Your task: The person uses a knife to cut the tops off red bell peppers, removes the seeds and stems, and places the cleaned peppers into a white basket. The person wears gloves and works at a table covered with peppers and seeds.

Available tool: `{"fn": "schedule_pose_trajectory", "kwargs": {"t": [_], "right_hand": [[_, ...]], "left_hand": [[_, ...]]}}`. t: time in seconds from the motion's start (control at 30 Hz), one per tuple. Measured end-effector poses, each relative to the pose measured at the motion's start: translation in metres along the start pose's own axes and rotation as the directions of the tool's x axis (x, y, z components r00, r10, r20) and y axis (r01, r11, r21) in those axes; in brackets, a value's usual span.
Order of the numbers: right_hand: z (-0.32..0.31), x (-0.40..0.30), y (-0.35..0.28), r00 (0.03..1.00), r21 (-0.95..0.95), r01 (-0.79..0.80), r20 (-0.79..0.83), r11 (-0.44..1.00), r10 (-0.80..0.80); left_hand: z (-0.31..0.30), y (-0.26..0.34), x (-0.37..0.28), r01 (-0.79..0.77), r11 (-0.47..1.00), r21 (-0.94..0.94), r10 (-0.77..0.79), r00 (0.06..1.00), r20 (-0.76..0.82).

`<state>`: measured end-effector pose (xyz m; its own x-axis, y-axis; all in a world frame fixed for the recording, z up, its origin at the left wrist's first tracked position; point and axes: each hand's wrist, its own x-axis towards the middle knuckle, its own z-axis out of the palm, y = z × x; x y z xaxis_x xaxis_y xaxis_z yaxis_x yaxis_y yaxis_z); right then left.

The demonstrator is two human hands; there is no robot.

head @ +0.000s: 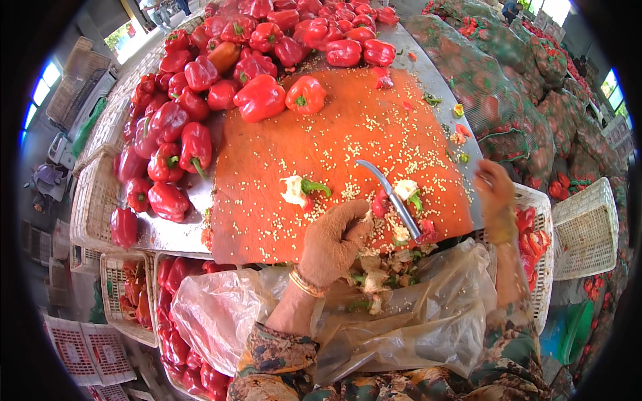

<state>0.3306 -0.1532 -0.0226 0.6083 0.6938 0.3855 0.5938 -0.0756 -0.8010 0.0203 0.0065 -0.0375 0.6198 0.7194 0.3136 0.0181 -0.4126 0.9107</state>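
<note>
My left hand (pixel 335 241), in a brown knit glove, has its fingers curled over the near edge of an orange cutting mat (pixel 281 150). Whether anything is inside that curl is hidden. A knife with a curved blade (pixel 396 203) lies on the mat to its right. Around the knife are a pale pepper core with a green stem (pixel 407 191) and red scraps (pixel 379 204). Another pepper core (pixel 301 190) lies farther left. Blurred, my right hand (pixel 494 193) is raised by the table's right edge, fingers apart and nothing visible in them.
Whole red bell peppers (pixel 261 97) are heaped at the back and left. Below the mat, a plastic sheet (pixel 411 321) holds pepper cores (pixel 373 280). Plastic crates of peppers flank me left (pixel 158 321) and right (pixel 544 301). Mesh sacks (pixel 481 95) stand to the right.
</note>
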Motion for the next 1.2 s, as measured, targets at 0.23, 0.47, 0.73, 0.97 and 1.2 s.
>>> {"fn": "schedule_pose_trajectory", "kwargs": {"t": [0.23,0.47,0.73,0.97,1.2], "right_hand": [[0.215,0.109,-0.06,0.934,0.131,0.154,0.305,0.979,-0.188],[0.3,0.175,-0.065,0.965,-0.073,0.24,0.129,0.968,-0.23],[0.299,0.164,-0.092,0.918,0.132,0.224,0.304,0.966,-0.255],[0.301,0.123,-0.034,0.82,0.107,0.515,0.229,0.851,-0.525],[0.269,0.117,-0.051,0.906,0.156,0.285,0.277,0.946,-0.319]], "left_hand": [[-0.022,-0.004,-0.012,0.065,0.991,0.116,-0.053,0.993,-0.102],[-0.013,-0.005,-0.003,0.04,0.962,0.271,-0.053,0.998,0.04],[-0.019,-0.004,-0.007,-0.031,0.955,0.295,0.04,0.999,-0.024],[-0.025,-0.017,-0.005,0.21,0.957,0.202,-0.178,0.97,-0.167],[-0.039,-0.031,0.003,0.186,0.976,0.115,-0.113,0.879,-0.463]]}}
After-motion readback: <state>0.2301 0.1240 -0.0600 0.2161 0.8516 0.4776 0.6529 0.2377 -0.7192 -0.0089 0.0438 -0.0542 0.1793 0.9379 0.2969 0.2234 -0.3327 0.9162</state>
